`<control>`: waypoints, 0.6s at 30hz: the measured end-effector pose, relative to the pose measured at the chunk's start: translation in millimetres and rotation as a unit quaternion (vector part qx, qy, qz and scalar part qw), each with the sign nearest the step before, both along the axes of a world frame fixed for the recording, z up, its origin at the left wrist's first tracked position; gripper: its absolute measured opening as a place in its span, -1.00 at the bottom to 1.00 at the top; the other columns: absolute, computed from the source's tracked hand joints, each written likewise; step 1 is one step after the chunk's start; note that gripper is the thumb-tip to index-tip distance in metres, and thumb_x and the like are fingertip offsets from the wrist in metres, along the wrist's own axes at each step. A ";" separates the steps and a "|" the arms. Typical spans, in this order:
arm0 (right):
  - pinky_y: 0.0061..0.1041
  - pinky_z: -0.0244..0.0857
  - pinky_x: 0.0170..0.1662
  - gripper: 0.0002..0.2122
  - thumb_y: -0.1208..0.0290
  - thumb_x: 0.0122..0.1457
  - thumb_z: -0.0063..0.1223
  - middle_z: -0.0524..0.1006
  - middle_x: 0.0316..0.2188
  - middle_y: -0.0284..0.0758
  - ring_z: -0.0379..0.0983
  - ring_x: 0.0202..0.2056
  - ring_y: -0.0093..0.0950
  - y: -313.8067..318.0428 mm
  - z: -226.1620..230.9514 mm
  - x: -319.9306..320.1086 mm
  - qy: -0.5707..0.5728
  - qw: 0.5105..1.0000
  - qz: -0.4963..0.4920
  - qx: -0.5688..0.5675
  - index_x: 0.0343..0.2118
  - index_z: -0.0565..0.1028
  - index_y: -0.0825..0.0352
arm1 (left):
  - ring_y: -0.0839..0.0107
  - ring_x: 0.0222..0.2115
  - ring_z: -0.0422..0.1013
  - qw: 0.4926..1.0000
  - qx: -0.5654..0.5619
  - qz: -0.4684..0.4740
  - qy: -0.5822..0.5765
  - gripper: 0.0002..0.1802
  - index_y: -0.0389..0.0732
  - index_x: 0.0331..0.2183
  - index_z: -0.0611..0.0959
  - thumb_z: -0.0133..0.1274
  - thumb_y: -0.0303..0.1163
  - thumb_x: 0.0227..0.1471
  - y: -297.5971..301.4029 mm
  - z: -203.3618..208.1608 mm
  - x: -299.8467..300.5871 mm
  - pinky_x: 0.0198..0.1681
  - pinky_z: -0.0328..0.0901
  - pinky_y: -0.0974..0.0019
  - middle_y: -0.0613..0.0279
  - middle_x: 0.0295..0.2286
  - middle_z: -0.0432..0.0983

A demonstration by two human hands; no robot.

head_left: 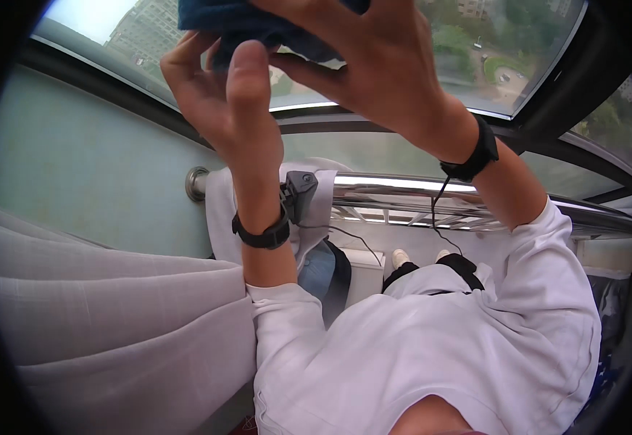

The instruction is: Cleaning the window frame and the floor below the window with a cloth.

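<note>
At the top of the head view, a folded dark blue cloth [254, 25] is held up in front of the window glass, its upper part cut off by the frame edge. My left hand [218, 109] grips its lower left side, with the thumb upright in front. From the right, my right hand [388, 69] holds the cloth too; some of its fingers run out of the frame. A gap between my two hands, below the cloth, shows the glass behind.
A shiny metal railing [396, 190] crosses below my hands. Over its left end hang a white cloth [220, 199] and a grey clamp-like device [301, 190]. A pale curtain [120, 304] fills the left. Thin cables run from both black wristbands. The dark window frame [541, 109] slants at right.
</note>
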State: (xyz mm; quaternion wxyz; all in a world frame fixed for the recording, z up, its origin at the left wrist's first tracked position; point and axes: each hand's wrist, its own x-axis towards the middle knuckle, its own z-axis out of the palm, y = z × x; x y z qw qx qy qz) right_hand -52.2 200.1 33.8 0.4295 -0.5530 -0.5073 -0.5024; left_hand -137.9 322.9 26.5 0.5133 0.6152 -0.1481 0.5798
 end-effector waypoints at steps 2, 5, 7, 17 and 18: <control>-0.28 0.38 -0.15 -0.49 0.22 -0.07 0.33 0.41 -0.10 -0.08 0.45 -0.17 -0.14 -30.1 21.2 35.8 -0.044 0.998 -0.020 0.033 -0.03 0.45 0.25 | 0.33 -0.22 0.47 0.994 0.087 -0.028 -0.064 -0.40 -0.33 -0.11 0.36 0.30 -0.30 -0.10 -40.6 20.2 36.1 -0.29 0.44 0.38 0.03 -0.21 0.45; -0.28 0.40 -0.15 -0.44 0.32 -0.14 0.38 0.35 -0.01 -0.07 0.44 -0.11 -0.11 -76.5 23.5 64.3 0.010 0.995 -0.099 0.006 -0.02 0.42 0.24 | 0.19 -0.18 0.38 0.990 0.127 0.058 0.030 -0.09 -0.31 0.04 0.34 0.41 -0.13 -0.29 -92.8 40.0 59.6 -0.17 0.35 0.25 -0.03 -0.19 0.31; -0.28 0.40 -0.15 -0.44 0.38 -0.17 0.39 0.35 -0.02 -0.07 0.44 -0.10 -0.11 -92.2 4.0 83.9 -0.041 0.990 -0.135 0.004 -0.04 0.42 0.24 | 0.13 -0.16 0.38 0.946 0.263 0.182 0.052 -0.09 -0.28 0.06 0.33 0.43 -0.26 -0.31 -95.8 32.5 79.8 -0.17 0.36 0.24 -0.06 -0.11 0.26; -0.38 0.47 -0.35 -0.44 0.36 -0.23 0.38 0.32 -0.09 -0.24 0.50 -0.24 -0.23 -144.6 -132.0 72.2 0.085 0.968 -0.187 -0.145 -0.09 0.37 0.12 | -0.03 -0.24 0.46 0.934 0.207 0.007 0.291 -0.20 -0.28 -0.06 0.38 0.43 -0.20 -0.31 -105.1 -98.5 89.7 -0.23 0.39 0.15 -0.08 -0.24 0.45; -0.37 0.46 -0.37 -0.44 0.37 -0.23 0.39 0.30 -0.09 -0.23 0.50 -0.25 -0.22 -133.5 -130.1 65.1 0.107 0.966 -0.166 -0.166 -0.10 0.36 0.13 | -0.02 -0.21 0.44 0.935 0.200 0.001 0.291 -0.21 -0.28 -0.02 0.35 0.40 -0.29 -0.25 -95.2 -105.0 84.5 -0.18 0.37 0.13 -0.11 -0.21 0.43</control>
